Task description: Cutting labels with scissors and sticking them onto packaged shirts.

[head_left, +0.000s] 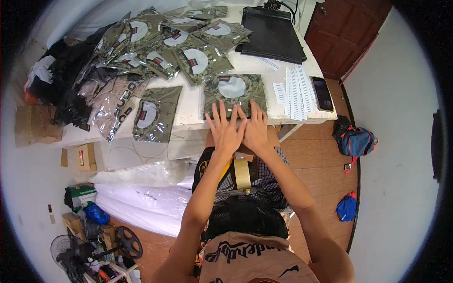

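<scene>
A folded camouflage shirt in a clear plastic bag (232, 88) lies at the table's front edge, its pale round neck lining showing. My left hand (225, 128) rests flat on the near part of the bag, fingers spread. Beside it my right hand (255, 129) also lies flat there, the two hands touching near the thumbs. A small white sticker (230, 110) shows on the bag between the left fingers. Neither hand grips anything. To the left is another bagged camouflage shirt (156, 113), overhanging the edge.
Several bagged camouflage shirts (194, 60) pile up at the back left, near a bagged beige shirt (115, 101). Strips of white labels (296, 93) and a phone (322, 93) lie at right. Behind them sits a black flat case (271, 35). A backpack (357, 140) stands on the floor.
</scene>
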Demonstrator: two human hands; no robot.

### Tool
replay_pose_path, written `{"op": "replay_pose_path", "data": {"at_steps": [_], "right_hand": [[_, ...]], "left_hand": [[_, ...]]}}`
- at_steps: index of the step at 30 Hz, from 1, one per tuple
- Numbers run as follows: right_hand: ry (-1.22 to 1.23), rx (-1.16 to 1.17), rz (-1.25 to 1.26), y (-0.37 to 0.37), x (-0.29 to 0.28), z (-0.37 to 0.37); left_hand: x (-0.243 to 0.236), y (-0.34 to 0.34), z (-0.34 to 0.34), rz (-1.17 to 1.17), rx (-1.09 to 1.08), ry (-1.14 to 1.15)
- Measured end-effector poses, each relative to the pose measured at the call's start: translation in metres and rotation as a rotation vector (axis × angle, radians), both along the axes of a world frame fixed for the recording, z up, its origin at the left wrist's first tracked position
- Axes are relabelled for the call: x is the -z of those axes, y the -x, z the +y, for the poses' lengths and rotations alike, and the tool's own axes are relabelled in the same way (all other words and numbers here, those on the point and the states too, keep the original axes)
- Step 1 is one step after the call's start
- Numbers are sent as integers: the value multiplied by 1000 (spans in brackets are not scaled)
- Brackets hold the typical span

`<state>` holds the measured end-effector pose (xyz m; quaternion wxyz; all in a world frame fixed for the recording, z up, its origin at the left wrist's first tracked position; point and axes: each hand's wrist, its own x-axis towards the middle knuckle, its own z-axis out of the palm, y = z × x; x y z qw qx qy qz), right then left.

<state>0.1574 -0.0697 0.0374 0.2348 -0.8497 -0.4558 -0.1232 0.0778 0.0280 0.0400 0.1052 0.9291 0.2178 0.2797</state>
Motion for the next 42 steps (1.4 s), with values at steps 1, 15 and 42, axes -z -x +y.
{"op": "replay_pose_path", "data": {"at_steps": [1,15,42], "right_hand": [[-19,13,-67,-2,3,0],[-12,-8,-44,0,3,1],[-299,-164,119,92,-53,-63]], "left_hand": [[1,-2,-3,-12,50,11],[-2,-5,-9,6,-48,-19],[-58,39,7,-336,92,1462]]}}
